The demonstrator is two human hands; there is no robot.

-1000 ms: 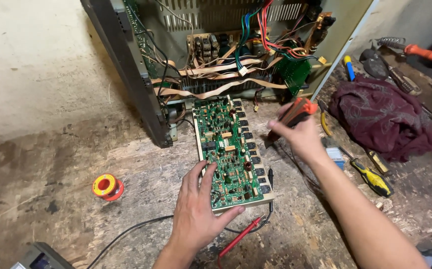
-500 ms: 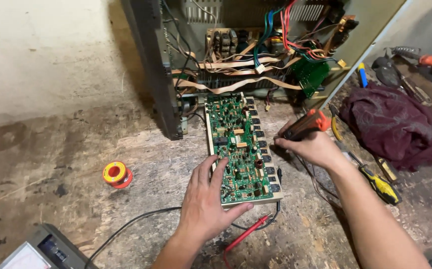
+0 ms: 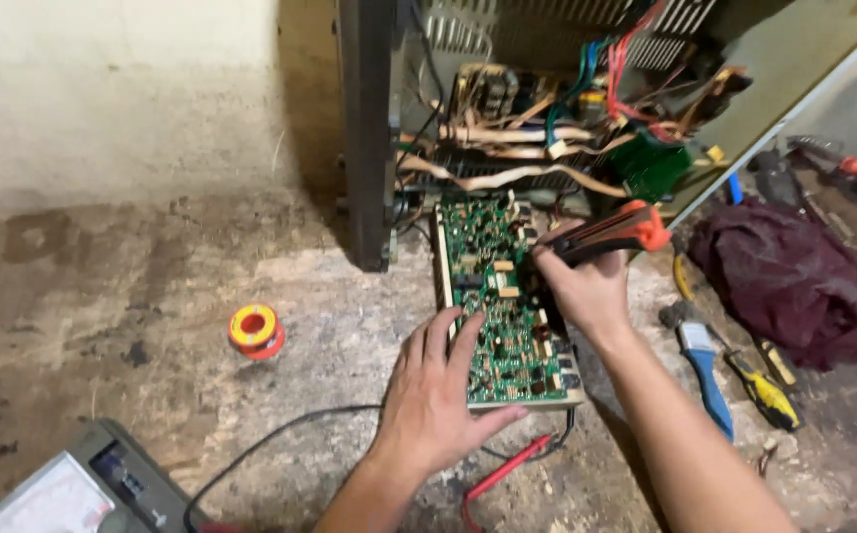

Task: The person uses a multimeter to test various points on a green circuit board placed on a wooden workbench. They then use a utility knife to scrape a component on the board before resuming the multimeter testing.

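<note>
Fingers (image 3: 448, 331) of the left hand (image 3: 433, 400) lie spread and flat on the green circuit board's (image 3: 503, 306) lower left edge, gripping nothing. Far left, a grey meter (image 3: 73, 489) sits at the frame's bottom edge, and a yellow-red spool (image 3: 254, 329) stands alone on bare, rough surface (image 3: 152, 276) with open room around it. Right of the board, the right hand (image 3: 586, 286) is closed around a black-orange tool (image 3: 616, 232), its tip over the board. Screwdrivers (image 3: 735, 370) and a maroon cloth (image 3: 789, 281) crowd the right edge.

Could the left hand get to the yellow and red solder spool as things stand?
Probably yes: the left hand rests on the circuit board, and only bare floor lies between it and the solder spool.
</note>
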